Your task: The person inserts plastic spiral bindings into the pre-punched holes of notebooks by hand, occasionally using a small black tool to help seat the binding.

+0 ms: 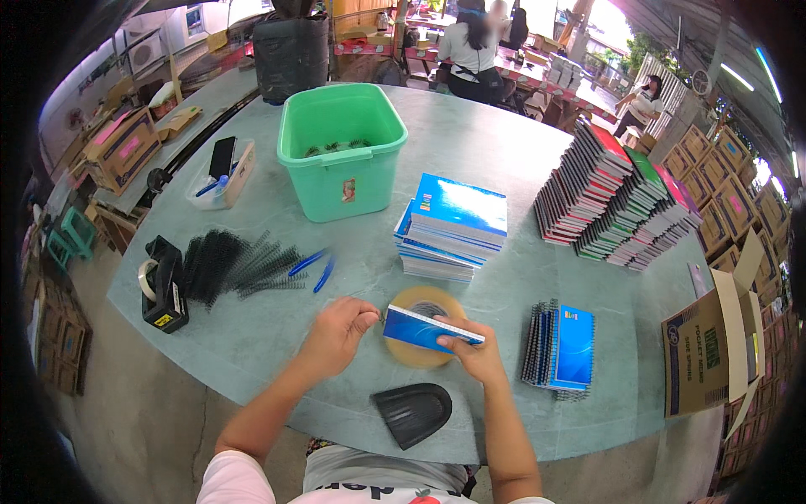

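Note:
My right hand (472, 346) grips a small blue memo notebook (426, 328) by its right end, its edge turned up. The notebook is held tilted over a roll of clear tape (411, 356) on the table. Beside the notebook's left end, my left hand (337, 334) is closed in a pinch; what its fingertips hold is too small to make out. Blue-handled pliers (317, 267) lie beyond that hand, next to a spread of black spiral wires (231, 265). A stack of blue notebooks without coils (453, 223) stands ahead, and several coil-bound ones (561, 349) sit at the right.
A green bin (342, 181) with coils inside stands at the back left. Nearby are a tape dispenser (164, 290) and a plastic tub (222, 186). Red, green and pink notebook stacks (617, 197) and an open carton (697, 357) are at right. A black curved piece (413, 415) lies near me.

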A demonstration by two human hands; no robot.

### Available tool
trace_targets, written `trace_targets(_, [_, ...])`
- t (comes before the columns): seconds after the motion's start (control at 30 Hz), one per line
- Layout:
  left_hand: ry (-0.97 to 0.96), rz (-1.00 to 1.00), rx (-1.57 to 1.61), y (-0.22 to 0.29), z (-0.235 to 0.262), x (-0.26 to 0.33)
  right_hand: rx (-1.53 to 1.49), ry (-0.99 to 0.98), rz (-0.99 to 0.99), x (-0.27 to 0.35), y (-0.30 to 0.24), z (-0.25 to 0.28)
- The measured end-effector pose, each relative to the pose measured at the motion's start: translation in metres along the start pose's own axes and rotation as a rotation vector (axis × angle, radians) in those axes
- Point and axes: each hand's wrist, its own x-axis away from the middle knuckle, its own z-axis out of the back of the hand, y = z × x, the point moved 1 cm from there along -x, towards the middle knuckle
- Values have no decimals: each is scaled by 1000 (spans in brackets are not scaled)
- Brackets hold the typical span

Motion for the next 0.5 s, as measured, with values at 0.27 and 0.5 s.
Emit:
trace_targets(0.27, [138,-132,-116,5,-11,1,71,-89,56,-1,-2,3])
trace_targets(0.5, [67,-34,-102,13,-5,-8,93,-110,78,-3,0,4])
